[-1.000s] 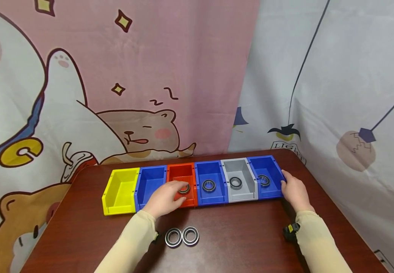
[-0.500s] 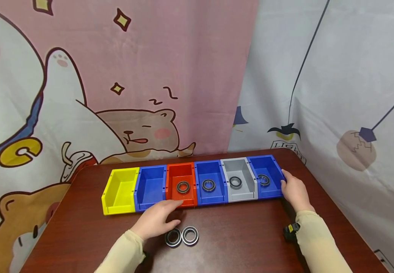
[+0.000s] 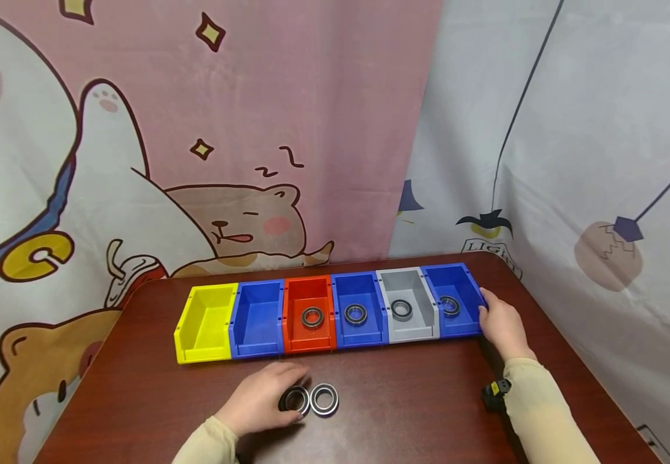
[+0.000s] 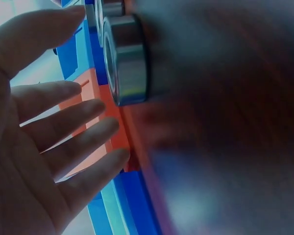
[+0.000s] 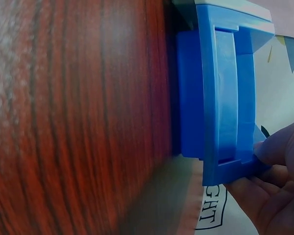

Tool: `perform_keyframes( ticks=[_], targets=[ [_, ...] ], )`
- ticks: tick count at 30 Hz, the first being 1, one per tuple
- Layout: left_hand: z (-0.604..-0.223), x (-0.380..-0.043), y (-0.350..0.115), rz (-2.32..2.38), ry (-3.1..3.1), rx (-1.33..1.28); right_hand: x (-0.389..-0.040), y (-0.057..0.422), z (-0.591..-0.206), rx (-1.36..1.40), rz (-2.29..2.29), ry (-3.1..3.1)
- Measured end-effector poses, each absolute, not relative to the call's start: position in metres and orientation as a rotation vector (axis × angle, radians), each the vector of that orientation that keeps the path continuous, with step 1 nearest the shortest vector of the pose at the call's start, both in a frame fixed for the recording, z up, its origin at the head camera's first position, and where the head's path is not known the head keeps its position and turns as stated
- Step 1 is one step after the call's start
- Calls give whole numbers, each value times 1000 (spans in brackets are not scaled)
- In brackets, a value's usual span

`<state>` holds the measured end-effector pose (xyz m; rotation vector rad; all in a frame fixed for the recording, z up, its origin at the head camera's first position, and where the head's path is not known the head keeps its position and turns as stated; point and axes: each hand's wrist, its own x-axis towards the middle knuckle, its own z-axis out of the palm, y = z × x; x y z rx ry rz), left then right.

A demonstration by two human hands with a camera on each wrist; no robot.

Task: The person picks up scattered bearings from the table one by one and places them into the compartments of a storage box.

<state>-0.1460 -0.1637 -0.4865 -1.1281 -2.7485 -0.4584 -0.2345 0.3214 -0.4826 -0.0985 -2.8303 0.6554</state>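
Note:
My left hand (image 3: 262, 399) reaches over the near bearing (image 3: 296, 401), thumb and fingers spread apart and partly covering it. In the left wrist view the fingers are nearly straight, with the steel bearing (image 4: 127, 61) just past the fingertips. A second bearing (image 3: 324, 400) lies flat right beside it on the table. At the far right, my right hand (image 3: 503, 322) pinches the side wall of the end blue bin (image 3: 453, 280). The right wrist view shows thumb and fingers on either side of that bin's wall (image 5: 247, 169).
A row of joined bins spans the table's back: yellow (image 3: 206, 322), blue (image 3: 259, 316), red (image 3: 308, 293), blue, grey (image 3: 401, 283) and blue. One bearing lies in each of the red (image 3: 313, 317), middle blue (image 3: 355, 314), grey (image 3: 401, 310) and end blue bins. Printed curtains (image 3: 364, 129) hang behind.
My left hand has drawn back from the red bin, leaving a bearing inside, and moved down to the left bearing on the table. The right hand has stayed on the end bin.

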Motion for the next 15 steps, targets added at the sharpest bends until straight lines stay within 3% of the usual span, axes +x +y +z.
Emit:
perform_keyframes(
  ticks=[15],
  targets=[
    [-495,-138,-157,-401,-2742,-1139,-234,321,-482,-95,662,-2831]
  ],
)
